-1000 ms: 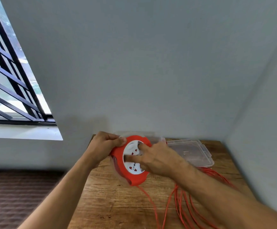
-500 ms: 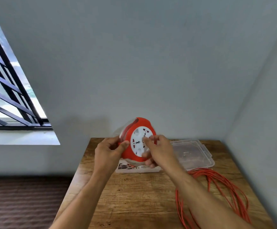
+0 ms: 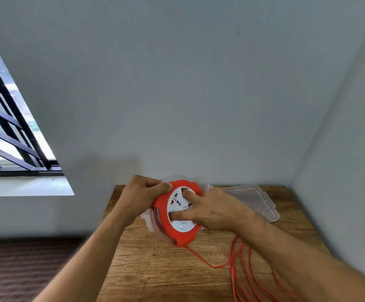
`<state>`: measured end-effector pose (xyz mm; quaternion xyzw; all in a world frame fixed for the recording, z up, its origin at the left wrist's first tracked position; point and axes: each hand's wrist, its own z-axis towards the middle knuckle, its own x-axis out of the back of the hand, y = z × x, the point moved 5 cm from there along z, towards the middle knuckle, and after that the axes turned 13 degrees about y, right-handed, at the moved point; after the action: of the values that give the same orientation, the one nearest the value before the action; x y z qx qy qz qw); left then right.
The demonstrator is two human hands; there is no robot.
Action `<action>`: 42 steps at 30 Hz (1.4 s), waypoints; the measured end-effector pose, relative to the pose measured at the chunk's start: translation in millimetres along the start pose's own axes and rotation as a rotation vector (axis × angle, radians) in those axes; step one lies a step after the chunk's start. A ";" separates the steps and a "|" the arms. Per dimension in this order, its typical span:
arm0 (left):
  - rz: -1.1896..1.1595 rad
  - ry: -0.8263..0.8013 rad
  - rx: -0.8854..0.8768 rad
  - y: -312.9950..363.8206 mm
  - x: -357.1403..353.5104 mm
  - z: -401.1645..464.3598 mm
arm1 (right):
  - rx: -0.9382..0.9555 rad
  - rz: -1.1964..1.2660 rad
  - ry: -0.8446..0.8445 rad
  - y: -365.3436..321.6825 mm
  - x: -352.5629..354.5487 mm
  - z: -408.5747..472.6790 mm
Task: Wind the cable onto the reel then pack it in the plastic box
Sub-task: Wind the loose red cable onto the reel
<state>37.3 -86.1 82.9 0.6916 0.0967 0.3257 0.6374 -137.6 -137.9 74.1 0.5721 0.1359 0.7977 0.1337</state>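
Red cable reel with white socket face, tilted; orange cable loose on table; clear plastic box behind.

2 bare forearms reach in from the lower edge, with no sleeve showing on either up to the frame's border. The left hand and the right hand wear no glove, ring, watch or band on any part in view.
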 end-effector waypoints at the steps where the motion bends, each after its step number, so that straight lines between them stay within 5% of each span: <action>1: 0.002 0.017 -0.014 1.9 -1.2 -1.3 | -0.001 -0.013 0.003 -1.3 -2.8 0.8; 3: -0.006 0.101 -0.057 4.6 -0.4 -3.0 | -0.094 -0.055 0.112 0.0 -6.2 2.0; 6: -0.040 0.245 -0.133 5.0 0.4 -5.7 | -0.621 0.078 0.267 15.7 -4.5 1.3; 12: -0.012 0.316 -0.253 3.2 -9.5 -18.5 | -1.721 1.220 0.473 -7.2 -24.3 1.4; 16: 0.033 0.245 -0.350 0.3 -11.6 -29.6 | -1.990 1.665 0.433 -23.6 -26.6 -2.4; 19: -0.048 0.321 -0.252 -9.2 -3.3 -24.7 | -1.818 1.657 0.404 -16.6 -11.7 -5.5; 21: -0.141 0.366 -0.125 -16.8 4.4 -17.0 | -1.567 1.186 0.318 -1.2 -3.9 -15.1; 24: -0.181 0.352 -0.035 -19.4 10.3 -10.3 | -0.796 0.284 0.275 11.0 12.8 -16.6; 26: -0.163 0.282 -0.010 -16.3 10.9 -8.1 | -0.310 0.132 0.195 -2.1 10.9 -13.0; 28: -0.129 0.166 0.014 -11.9 10.9 -4.1 | -0.120 0.095 0.108 -5.9 5.4 -13.7; 33: -0.009 -0.035 -0.011 9.8 5.1 -0.7 | 0.020 0.067 0.004 -1.3 2.0 -1.5; 38: -0.023 0.038 -0.070 15.5 4.7 -0.5 | 0.028 -0.039 0.128 -2.8 10.7 1.7; 42: -0.047 0.191 -0.158 17.3 7.0 -1.5 | -0.373 0.020 0.343 6.2 5.7 0.8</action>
<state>37.0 -83.9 101.5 0.6028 0.1472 0.3815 0.6851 -139.0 -141.6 81.6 0.3950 0.0015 0.8958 0.2039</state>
